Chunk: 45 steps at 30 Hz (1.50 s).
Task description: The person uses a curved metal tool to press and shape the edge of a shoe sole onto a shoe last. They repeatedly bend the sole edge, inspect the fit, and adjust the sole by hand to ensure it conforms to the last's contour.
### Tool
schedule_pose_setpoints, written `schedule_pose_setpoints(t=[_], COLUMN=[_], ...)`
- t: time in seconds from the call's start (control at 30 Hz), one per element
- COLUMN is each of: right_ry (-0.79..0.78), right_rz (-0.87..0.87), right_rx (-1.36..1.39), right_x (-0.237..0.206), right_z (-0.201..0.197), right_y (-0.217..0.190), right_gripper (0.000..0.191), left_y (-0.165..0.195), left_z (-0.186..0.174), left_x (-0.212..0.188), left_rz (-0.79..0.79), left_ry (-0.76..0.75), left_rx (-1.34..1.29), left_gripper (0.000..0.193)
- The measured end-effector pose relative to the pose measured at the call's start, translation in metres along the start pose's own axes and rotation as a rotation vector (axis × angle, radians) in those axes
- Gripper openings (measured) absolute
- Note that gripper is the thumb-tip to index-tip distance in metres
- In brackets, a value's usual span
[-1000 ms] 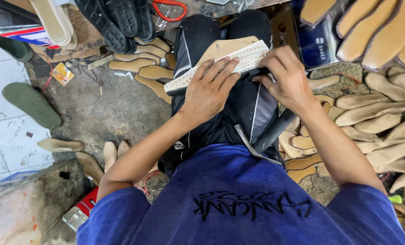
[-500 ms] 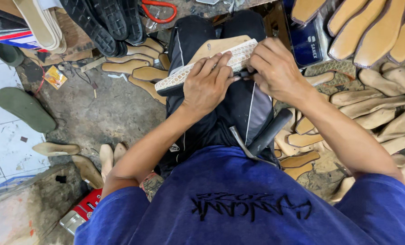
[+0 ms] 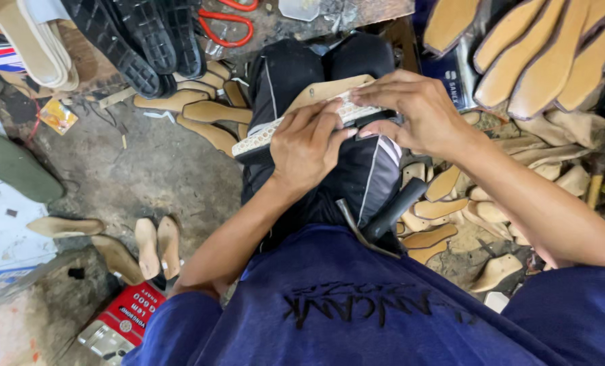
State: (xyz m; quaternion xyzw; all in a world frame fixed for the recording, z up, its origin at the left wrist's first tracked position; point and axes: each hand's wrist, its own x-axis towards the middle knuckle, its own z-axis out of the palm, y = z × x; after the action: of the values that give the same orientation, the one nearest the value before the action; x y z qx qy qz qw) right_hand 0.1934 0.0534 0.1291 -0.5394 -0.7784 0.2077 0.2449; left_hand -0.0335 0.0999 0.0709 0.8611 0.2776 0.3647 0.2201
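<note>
A tan insole (image 3: 326, 90) with a white textured strip (image 3: 262, 137) along its edge rests across my lap on black trousers (image 3: 363, 173). My left hand (image 3: 308, 146) presses down on the strip near its middle, fingers curled over it. My right hand (image 3: 414, 112) grips the insole's right end, with the thumb underneath. Against my right thigh lies a hammer (image 3: 382, 220) with a black handle.
Tan insoles (image 3: 201, 115) lie scattered on the dirty floor to the left and piled at right (image 3: 519, 61). Black outsoles (image 3: 136, 34) and red-handled scissors (image 3: 224, 20) sit at the top. A red tin (image 3: 123, 318) lies at lower left, a green sole (image 3: 14, 166) at far left.
The view has shifted slightly. Both hands have slid a little along the strip on the insole, keeping their hold.
</note>
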Motion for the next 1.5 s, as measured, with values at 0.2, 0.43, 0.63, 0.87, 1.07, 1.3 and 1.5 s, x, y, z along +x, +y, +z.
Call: schedule_pose_setpoints(t=[0.2, 0.43, 0.63, 0.87, 1.07, 1.3, 1.5], right_ry=[0.001, 0.239, 0.420, 0.502, 0.563, 0.559, 0.520], right_rz=[0.167, 0.013, -0.111, -0.066, -0.038, 0.065, 0.174], right_rx=[0.070, -0.085, -0.048, 0.026, 0.010, 0.079, 0.080], right_x=[0.010, -0.029, -0.033, -0.023, -0.017, -0.014, -0.005], right_z=[0.001, 0.037, 0.075, 0.079, 0.082, 0.073, 0.066], right_y=[0.001, -0.037, -0.042, -0.036, -0.033, -0.034, -0.036], right_gripper=[0.047, 0.041, 0.033, 0.024, 0.023, 0.026, 0.033], left_y=[-0.003, -0.010, -0.015, -0.006, -0.006, -0.009, -0.010], left_z=[-0.006, -0.048, -0.049, -0.046, -0.037, -0.034, -0.035], left_x=[0.009, -0.024, -0.040, -0.029, -0.025, -0.019, -0.015], left_rz=[0.024, 0.258, 0.195, 0.095, 0.052, -0.005, -0.007], left_ry=[-0.050, -0.006, -0.031, 0.050, 0.140, 0.108, 0.069], left_rx=[0.035, 0.209, 0.099, -0.002, -0.031, -0.045, -0.056], left_gripper=[0.025, 0.033, 0.021, 0.022, 0.022, 0.022, 0.021])
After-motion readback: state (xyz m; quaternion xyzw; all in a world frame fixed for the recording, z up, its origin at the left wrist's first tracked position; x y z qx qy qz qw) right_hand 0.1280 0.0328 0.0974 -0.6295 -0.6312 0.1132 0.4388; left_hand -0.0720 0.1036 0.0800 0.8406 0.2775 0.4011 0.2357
